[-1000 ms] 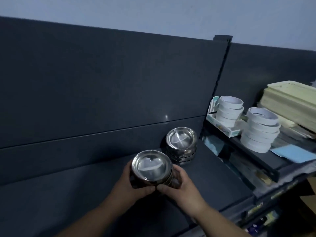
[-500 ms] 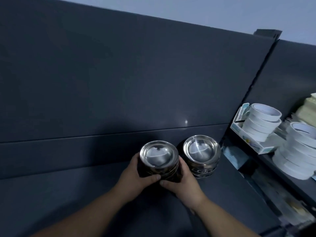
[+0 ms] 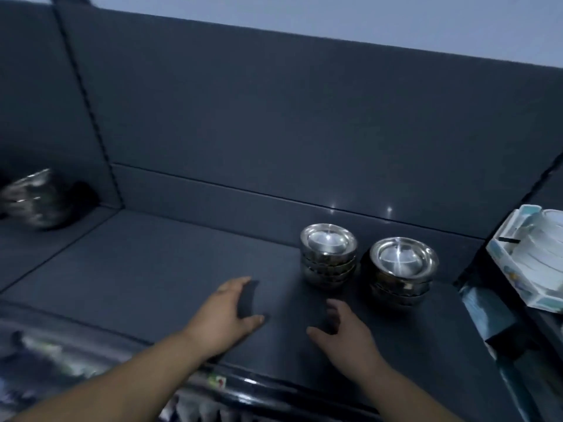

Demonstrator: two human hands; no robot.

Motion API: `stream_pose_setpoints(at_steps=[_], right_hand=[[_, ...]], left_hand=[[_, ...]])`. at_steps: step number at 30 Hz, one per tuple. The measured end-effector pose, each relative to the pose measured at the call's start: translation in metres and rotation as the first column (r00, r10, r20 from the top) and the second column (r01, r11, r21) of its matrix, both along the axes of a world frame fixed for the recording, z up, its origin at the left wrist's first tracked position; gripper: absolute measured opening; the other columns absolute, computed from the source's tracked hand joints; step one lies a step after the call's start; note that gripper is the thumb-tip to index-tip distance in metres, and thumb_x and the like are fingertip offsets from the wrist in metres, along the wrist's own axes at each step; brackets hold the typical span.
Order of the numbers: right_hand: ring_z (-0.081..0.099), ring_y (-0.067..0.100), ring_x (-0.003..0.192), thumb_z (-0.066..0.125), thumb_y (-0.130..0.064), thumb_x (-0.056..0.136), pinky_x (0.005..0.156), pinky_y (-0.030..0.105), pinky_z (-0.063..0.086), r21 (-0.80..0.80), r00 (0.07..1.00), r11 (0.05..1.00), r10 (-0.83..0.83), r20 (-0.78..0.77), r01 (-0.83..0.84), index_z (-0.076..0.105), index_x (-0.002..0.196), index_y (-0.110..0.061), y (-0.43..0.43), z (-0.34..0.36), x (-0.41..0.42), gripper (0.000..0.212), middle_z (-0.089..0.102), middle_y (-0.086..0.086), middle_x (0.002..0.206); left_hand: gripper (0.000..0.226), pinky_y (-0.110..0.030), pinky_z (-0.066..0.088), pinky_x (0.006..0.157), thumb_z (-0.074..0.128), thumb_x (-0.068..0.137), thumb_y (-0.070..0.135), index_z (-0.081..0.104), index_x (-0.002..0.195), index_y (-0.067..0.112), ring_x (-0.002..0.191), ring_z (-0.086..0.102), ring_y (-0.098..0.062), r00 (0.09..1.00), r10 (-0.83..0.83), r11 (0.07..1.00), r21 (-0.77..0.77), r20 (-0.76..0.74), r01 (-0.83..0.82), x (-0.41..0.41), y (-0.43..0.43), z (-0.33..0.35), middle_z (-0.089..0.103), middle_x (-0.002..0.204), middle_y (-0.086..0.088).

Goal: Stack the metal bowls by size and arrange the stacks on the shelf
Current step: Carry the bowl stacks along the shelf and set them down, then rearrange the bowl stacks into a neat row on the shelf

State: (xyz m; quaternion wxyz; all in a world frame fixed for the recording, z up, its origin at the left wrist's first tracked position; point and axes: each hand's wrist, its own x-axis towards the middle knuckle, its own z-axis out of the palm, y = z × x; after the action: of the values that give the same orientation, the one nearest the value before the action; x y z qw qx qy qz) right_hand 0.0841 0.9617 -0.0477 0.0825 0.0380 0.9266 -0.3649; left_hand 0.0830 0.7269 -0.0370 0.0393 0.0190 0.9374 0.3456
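Observation:
Two stacks of shiny metal bowls stand side by side on the dark shelf (image 3: 158,269), toward its back right. The left stack (image 3: 328,257) looks slightly narrower than the right stack (image 3: 402,269). My left hand (image 3: 227,312) hovers over the shelf in front of and left of the stacks, fingers apart, holding nothing. My right hand (image 3: 342,333) is just in front of the left stack, also open with nothing in it. Neither hand touches a bowl.
A blurred heap of metal ware (image 3: 33,197) sits on the neighbouring shelf section at far left. At far right a white box with rolls of tape (image 3: 530,257) stands on the adjoining shelf. The dark back panel rises behind the stacks.
Both hands let go of the bowl stack, which now stands to the left of the other stack, and drew back toward me. The view swung to the left.

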Motion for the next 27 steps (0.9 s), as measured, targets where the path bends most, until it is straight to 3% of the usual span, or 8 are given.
stream_pose_setpoints(at_steps=[3, 7, 11, 18, 27], right_hand=[[0.05, 0.012, 0.125, 0.074, -0.038, 0.08, 0.103, 0.018, 0.035, 0.094, 0.979, 0.976, 0.199, -0.034, -0.195, 0.046, 0.138, -0.022, -0.022, 0.008, 0.023, 0.067, 0.052, 0.001, 0.137], [0.044, 0.015, 0.131, 0.068, -0.043, 0.082, 0.108, 0.025, 0.034, 0.22, 0.902, 0.886, 0.429, -0.053, -0.409, 0.041, 0.141, -0.026, -0.08, 0.018, 0.049, 0.067, 0.047, -0.001, 0.141], [0.044, 0.02, 0.131, 0.06, -0.05, 0.084, 0.109, 0.034, 0.037, 0.298, 0.8, 0.772, 0.598, -0.046, -0.561, 0.035, 0.145, -0.027, -0.164, 0.024, 0.074, 0.07, 0.043, -0.002, 0.145], [0.042, 0.021, 0.132, 0.055, -0.051, 0.088, 0.105, 0.033, 0.04, 0.366, 0.656, 0.625, 0.753, -0.05, -0.69, 0.032, 0.147, -0.029, -0.346, 0.028, 0.139, 0.067, 0.04, -0.003, 0.147], [0.036, 0.02, 0.137, 0.055, -0.054, 0.088, 0.11, 0.034, 0.035, 0.347, 0.528, 0.507, 0.849, -0.039, -0.789, 0.028, 0.149, -0.029, -0.557, 0.024, 0.197, 0.071, 0.034, -0.003, 0.152]], left_hand=[[0.076, -0.015, 0.027, 0.106, 0.071, 0.08, 0.046, 0.038, 0.142, 0.017, 0.132, 0.043, -0.017, 0.994, 0.104, 0.986, -0.13, -0.014, -0.105, 0.052, -0.034, -0.003, 0.042, 0.144, -0.002], [0.075, -0.027, 0.035, 0.108, 0.066, 0.08, 0.051, 0.039, 0.142, 0.021, 0.131, 0.045, -0.021, 0.972, 0.231, 0.926, -0.295, -0.047, -0.234, 0.119, -0.095, -0.002, 0.041, 0.145, -0.001], [0.075, -0.028, 0.034, 0.109, 0.064, 0.08, 0.054, 0.039, 0.143, 0.021, 0.131, 0.044, -0.02, 0.929, 0.36, 0.853, -0.371, -0.089, -0.366, 0.182, -0.169, 0.004, 0.041, 0.146, 0.0], [0.074, -0.032, 0.036, 0.107, 0.057, 0.085, 0.055, 0.03, 0.147, 0.025, 0.133, 0.042, -0.022, 0.824, 0.564, 0.727, -0.438, -0.059, -0.529, 0.29, -0.322, 0.009, 0.032, 0.152, 0.002], [0.072, -0.033, 0.029, 0.111, 0.051, 0.087, 0.059, 0.027, 0.148, 0.027, 0.139, 0.034, -0.022, 0.684, 0.728, 0.581, -0.486, -0.051, -0.653, 0.383, -0.498, 0.016, 0.027, 0.156, 0.0]])
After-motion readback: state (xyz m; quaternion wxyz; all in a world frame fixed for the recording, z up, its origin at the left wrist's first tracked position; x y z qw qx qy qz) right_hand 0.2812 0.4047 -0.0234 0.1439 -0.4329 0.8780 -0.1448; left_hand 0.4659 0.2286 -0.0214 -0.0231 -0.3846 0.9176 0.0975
